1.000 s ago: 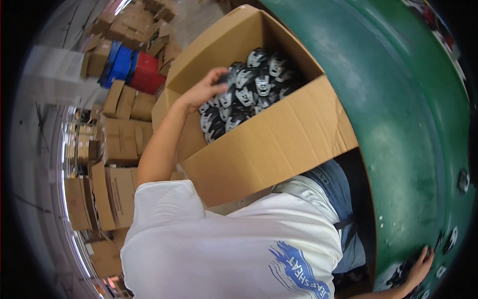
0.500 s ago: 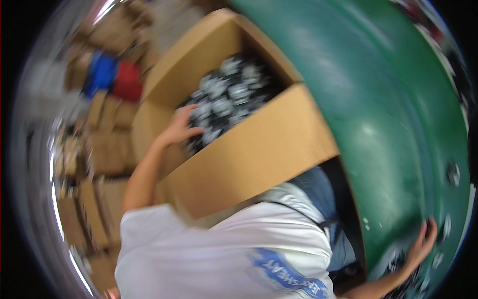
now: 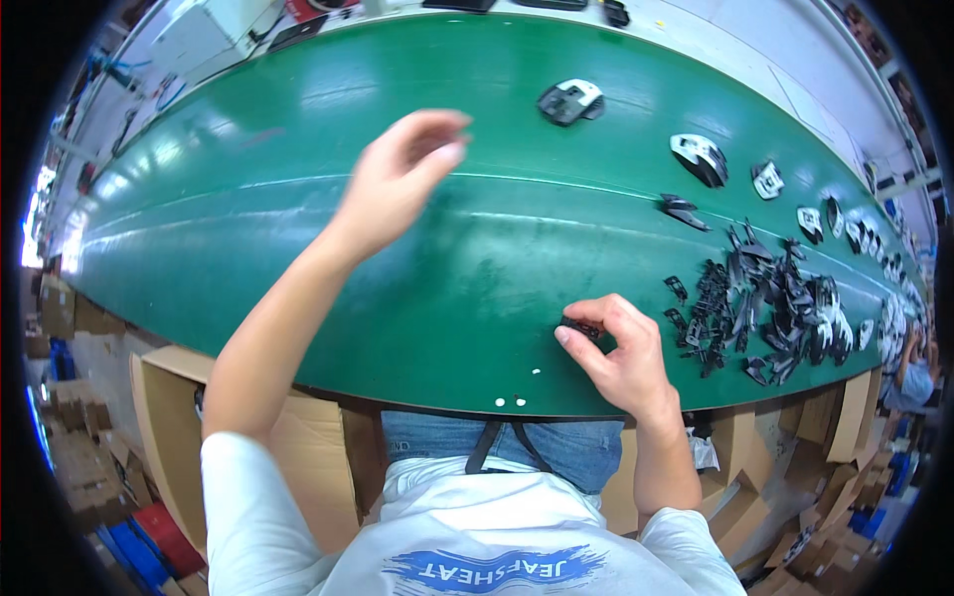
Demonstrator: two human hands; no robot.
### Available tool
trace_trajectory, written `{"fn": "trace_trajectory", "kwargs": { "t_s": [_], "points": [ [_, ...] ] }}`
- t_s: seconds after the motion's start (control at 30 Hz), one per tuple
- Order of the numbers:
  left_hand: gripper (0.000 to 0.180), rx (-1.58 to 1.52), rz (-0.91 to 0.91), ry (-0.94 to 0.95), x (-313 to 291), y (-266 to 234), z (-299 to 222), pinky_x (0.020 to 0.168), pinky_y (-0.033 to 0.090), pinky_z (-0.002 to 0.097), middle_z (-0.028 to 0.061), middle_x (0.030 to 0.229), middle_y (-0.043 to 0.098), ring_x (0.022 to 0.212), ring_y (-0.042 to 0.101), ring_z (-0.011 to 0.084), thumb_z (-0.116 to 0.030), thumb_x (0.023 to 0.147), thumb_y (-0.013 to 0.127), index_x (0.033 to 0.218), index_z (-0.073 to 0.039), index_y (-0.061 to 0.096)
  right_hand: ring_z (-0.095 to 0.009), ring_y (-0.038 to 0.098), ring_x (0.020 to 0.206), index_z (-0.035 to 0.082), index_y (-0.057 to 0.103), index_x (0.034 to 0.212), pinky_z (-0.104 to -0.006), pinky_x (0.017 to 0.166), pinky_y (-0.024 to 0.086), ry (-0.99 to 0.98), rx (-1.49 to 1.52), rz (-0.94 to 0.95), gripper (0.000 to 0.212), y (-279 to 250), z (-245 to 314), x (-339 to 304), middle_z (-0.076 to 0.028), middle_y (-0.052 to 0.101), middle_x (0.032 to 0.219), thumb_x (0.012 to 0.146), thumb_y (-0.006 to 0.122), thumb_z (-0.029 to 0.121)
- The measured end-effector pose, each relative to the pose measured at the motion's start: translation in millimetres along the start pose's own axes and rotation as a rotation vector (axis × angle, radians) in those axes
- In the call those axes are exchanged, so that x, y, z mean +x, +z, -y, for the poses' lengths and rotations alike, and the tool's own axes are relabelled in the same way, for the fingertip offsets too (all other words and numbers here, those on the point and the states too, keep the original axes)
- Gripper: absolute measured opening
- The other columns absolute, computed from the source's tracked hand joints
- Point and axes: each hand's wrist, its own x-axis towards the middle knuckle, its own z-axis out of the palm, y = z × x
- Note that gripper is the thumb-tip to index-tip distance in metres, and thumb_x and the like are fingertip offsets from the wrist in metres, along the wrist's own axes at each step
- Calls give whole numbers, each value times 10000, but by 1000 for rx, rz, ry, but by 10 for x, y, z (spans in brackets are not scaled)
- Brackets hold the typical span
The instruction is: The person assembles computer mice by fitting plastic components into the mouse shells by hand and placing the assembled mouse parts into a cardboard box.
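Observation:
My left hand point(image 3: 405, 177) hovers over the left half of the green tabletop point(image 3: 328, 109), slightly blurred. Its fingers curve towards the thumb with a gap between, and I see nothing held there. Close to the table's near edge, my right hand point(image 3: 626, 358) pinches a small black plastic part point(image 3: 581, 327) between thumb and fingertips. A loose pile of black plastic pieces point(image 3: 750, 288) lies just to the right of that hand. Beyond it sits a black-and-white shell point(image 3: 571, 101), shaped like a computer mouse, with another white-and-black shell point(image 3: 699, 159) farther right.
More shells point(image 3: 810, 223) form a line along the right side of the table. Small white bits point(image 3: 520, 402) lie at the near edge. An open cardboard box point(image 3: 164, 417) stands below the edge on my left; other cartons point(image 3: 740, 497) stand on the right.
My view has swung from the open box of black-and-silver parts to the table. My left hand has gone from inside that box to above the tabletop. The right hand now holds a black part.

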Motion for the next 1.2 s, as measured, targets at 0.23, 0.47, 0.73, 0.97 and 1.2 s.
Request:
{"fn": "trace_trajectory", "kwargs": {
  "t_s": [0.23, 0.47, 0.73, 0.97, 1.2],
  "points": [
    [765, 749, -197, 76, 1758, 1486, 705, 1252, 355, 552, 236, 1575, 479, 1511, 385, 451, -428, 939, 788, 1603, -157, 522, -218, 725, 861, 21, 746, 1145, -339, 752, 590, 42, 1, -165, 272, -132, -9, -228, -105, 726, 1005, 892, 844, 28],
    [490, -430, 64, -331, 1033, 1093, 205, 1056, 528, 393, 94, 1433, 675, 1249, 653, 197, -388, 1131, 580, 1496, -62, 608, -204, 679, 844, 14, 711, 1074, -333, 786, 561, 57, 103, -244, 226, -308, -276, -233, -97, 714, 981, 886, 837, 3],
    [537, -1067, 65, -680, -1213, 627, -413, 995, 597, 459, 111, 1421, 706, 1235, 707, 309, -445, 1190, 347, 1564, -117, 548, -160, 743, 894, 44, 747, 1270, -307, 783, 619, -95, 364, -99, 446, 61, 174, -7, -88, 750, 1033, 850, 836, -76],
    [553, -1145, 81, -763, -1922, 785, -450, 917, 631, 458, 79, 1376, 723, 1197, 722, 229, -487, 1192, 321, 1499, -115, 592, -247, 777, 907, 58, 791, 1127, -349, 744, 625, -392, 203, 165, 385, 241, 495, -43, -92, 779, 1008, 787, 796, -121],
    [562, -1001, 161, -747, -2041, 899, -499, 924, 641, 455, 95, 1321, 737, 1175, 738, 261, -471, 1201, 299, 1452, -80, 615, -274, 730, 850, 90, 739, 1032, -389, 725, 574, -578, -119, 247, 316, 169, 644, -93, -38, 753, 996, 751, 820, -28]
  ]
}}
